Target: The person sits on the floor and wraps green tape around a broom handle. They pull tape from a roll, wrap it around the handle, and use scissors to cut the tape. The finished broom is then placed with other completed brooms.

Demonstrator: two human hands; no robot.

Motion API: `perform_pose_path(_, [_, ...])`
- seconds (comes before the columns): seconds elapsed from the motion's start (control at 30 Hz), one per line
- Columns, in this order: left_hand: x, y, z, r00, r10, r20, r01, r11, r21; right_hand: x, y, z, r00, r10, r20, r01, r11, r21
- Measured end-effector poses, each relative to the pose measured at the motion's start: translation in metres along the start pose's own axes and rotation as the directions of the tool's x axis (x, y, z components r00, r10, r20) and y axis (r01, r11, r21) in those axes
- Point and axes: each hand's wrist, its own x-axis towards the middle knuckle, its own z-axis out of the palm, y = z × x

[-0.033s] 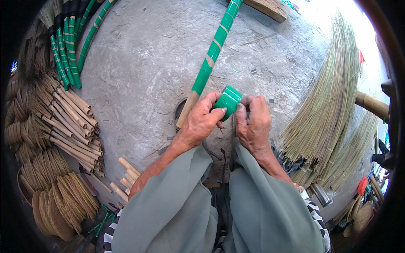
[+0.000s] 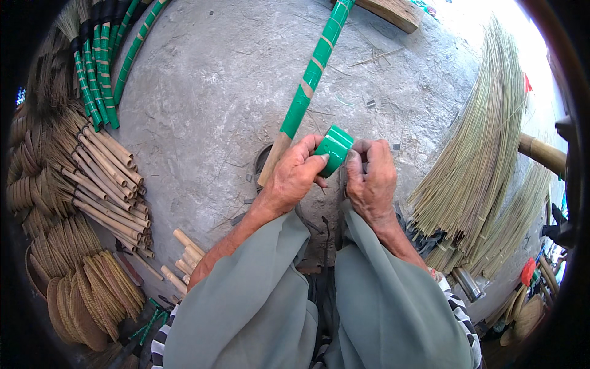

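Pinching the tape (image 2: 335, 150) between thumb and fingers of the left hand (image 2: 289, 175), just off the middle toward two o'clock. Curling the right hand (image 2: 375, 178) at its three o'clock edge, not being able to tell whether pinching it also. Seeing a stick (image 2: 314, 74) pointing toward one o'clock.

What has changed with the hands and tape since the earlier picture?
Very little: the green tape roll has shifted slightly rightward, and the right hand beside it edged right too. Nothing was visibly grasped or released; the left hand still holds the roll. The green-wrapped pole stayed put.
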Motion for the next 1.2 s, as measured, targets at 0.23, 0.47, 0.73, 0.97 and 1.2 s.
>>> perform_pose_path(0.23, [0.002, 0.0, -0.001, 1.0, 0.007, -0.026, -0.012, 0.98, -0.196, -0.007, 0.003, 0.001, 0.953, 0.292, 0.076, -0.301, 0.916, 0.266])
perform_pose_path(0.47, [0.004, 0.0, -0.002, 0.999, -0.003, -0.049, -0.009, 0.969, -0.249, -0.007, 0.004, 0.001, 0.948, 0.291, 0.132, -0.317, 0.907, 0.278])
perform_pose_path(0.73, [0.006, -0.006, -0.007, 0.997, 0.037, -0.068, -0.057, 0.946, -0.32, -0.005, -0.003, 0.0, 0.962, 0.254, 0.098, -0.272, 0.917, 0.291])
perform_pose_path(0.97, [0.007, -0.01, -0.008, 0.995, 0.06, -0.082, -0.087, 0.921, -0.379, 0.003, -0.011, -0.004, 0.997, 0.062, 0.052, -0.072, 0.973, 0.221])
perform_pose_path(1.2, [0.009, -0.013, -0.006, 0.989, 0.093, -0.113, -0.13, 0.913, -0.386, 0.006, -0.012, 0.002, 0.999, -0.038, 0.013, 0.035, 0.985, 0.169])
